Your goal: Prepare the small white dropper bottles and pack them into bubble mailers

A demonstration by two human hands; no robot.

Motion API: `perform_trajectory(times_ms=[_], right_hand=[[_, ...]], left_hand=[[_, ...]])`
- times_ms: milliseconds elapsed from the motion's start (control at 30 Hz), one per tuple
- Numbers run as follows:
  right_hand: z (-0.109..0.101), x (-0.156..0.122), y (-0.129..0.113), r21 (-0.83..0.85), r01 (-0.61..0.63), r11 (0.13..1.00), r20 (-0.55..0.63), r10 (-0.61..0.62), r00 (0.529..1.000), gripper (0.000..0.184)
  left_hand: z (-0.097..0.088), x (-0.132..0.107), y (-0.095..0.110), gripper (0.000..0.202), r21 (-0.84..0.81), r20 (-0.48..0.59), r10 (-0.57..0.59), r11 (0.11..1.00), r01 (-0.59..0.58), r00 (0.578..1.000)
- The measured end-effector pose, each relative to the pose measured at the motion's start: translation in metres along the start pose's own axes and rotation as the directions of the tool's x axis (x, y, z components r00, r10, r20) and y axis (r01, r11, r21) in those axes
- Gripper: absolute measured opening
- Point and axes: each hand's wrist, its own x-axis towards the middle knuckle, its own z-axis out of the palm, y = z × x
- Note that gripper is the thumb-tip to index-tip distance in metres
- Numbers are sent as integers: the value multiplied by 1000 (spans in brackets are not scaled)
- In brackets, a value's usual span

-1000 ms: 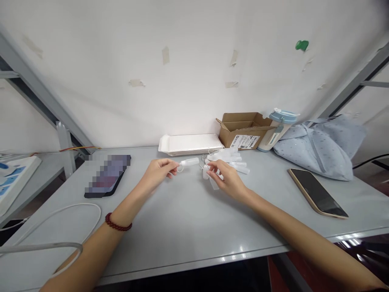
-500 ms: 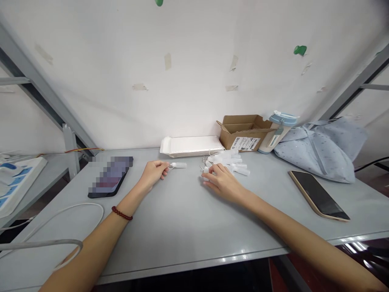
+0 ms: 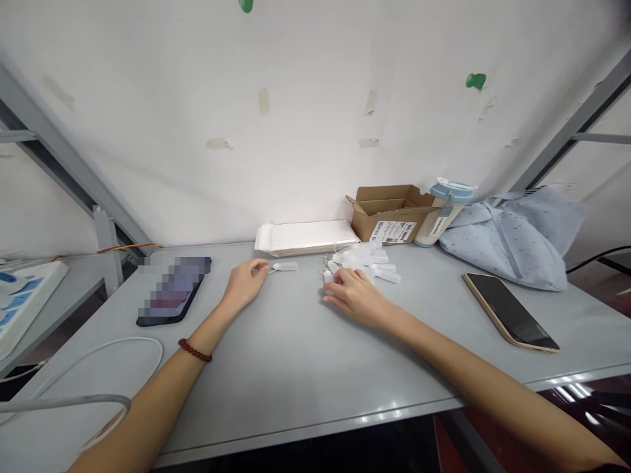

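Note:
Near the back middle of the table, my left hand (image 3: pixel 245 284) is closed in a pinch at the thin cord of a small translucent white bottle (image 3: pixel 286 267). That bottle lies on its side, its clear end pointing right. My right hand (image 3: pixel 359 293) rests palm-down at the front of a pile of similar small bottles (image 3: pixel 367 253), several with thin white loops. Its fingers are curled around a white-capped bottle (image 3: pixel 327 276) at the pile's left edge; much of the grip is hidden under the hand.
Behind the pile stand a flat white package (image 3: pixel 308 238), an open cardboard box (image 3: pixel 389 213) and a blue-lidded cup (image 3: pixel 441 220). A patterned cloth bag (image 3: pixel 507 240) and a phone (image 3: pixel 510 312) lie right. Left are another phone (image 3: pixel 172 292), a white cable (image 3: pixel 160 348) and a power strip (image 3: pixel 34 302).
The view has shifted slightly, so everything sits a little further left. My left fingers have drawn back a little from the bottle's end, along its cord. My right hand stays at the pile.

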Motion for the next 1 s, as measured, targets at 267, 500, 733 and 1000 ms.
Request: perform_trajectory(times_ms=[267,500,733,1000], right_hand=[[-2,-1,-3,-19,16,1000,67,-15,998,35],[3,-1,-1,32,24,999,23,-25,999,24],[3,0,2,93,1,996,-94,7,996,25],[-1,0,3,357,-30,934,-282,138,950,14]], left_hand=[[9,-8,1,35,335,84,255,903,-268,963],[7,-14,11,32,320,25,288,905,-281,957],[11,-27,25,29,315,56,401,862,-397,914],[13,-37,32,28,420,205,559,692,-588,804]])
